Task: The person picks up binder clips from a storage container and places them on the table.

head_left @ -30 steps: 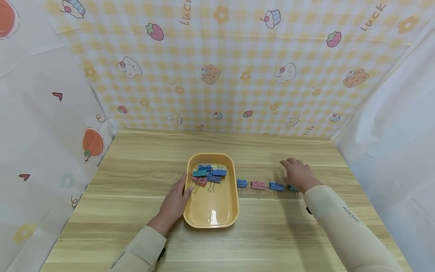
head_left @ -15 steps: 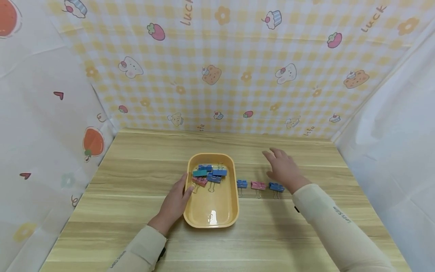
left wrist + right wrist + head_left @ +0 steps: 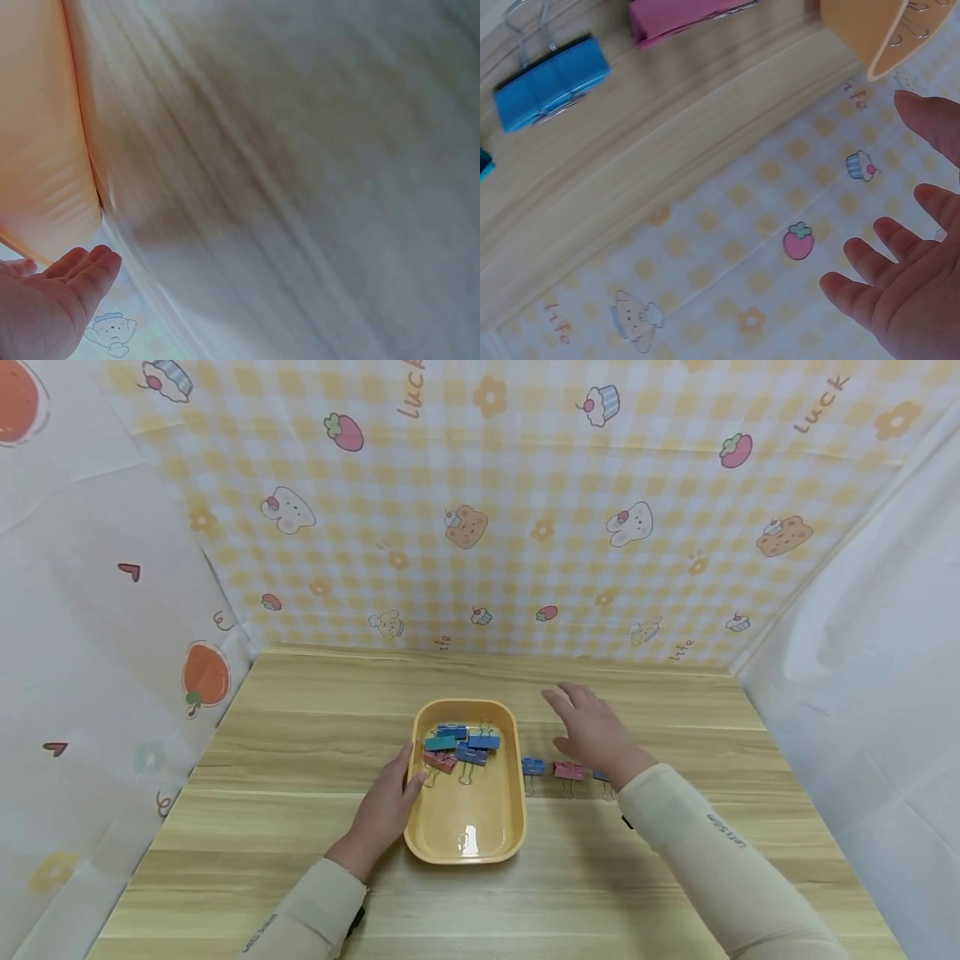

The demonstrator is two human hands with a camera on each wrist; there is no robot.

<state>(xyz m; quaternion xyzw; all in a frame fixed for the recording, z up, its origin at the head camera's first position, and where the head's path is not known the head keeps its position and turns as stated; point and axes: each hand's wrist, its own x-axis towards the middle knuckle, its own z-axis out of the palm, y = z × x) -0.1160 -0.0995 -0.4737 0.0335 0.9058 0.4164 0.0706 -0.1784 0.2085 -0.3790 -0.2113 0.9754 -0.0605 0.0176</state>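
My left hand grips the left rim of a yellow plastic tray, thumb over the edge and fingers along the outer wall. Blue, teal and pink binder clips lie in the tray's far half, including a teal binder clip. My right hand hovers with spread fingers and an empty palm, right of the tray. Beneath it runs a row of binder clips: a blue binder clip, a pink binder clip and another blue binder clip, partly covered by the arm. A teal binder clip peeks in at the right wrist view's edge.
The wooden table carries the tray and the clips. A yellow checked cloth hangs behind it, with a pale cloth at the left and a white curtain at the right.
My right hand has moved left over the row, from the teal clip toward the tray, its fingers spread. The left hand and the tray have stayed in place.
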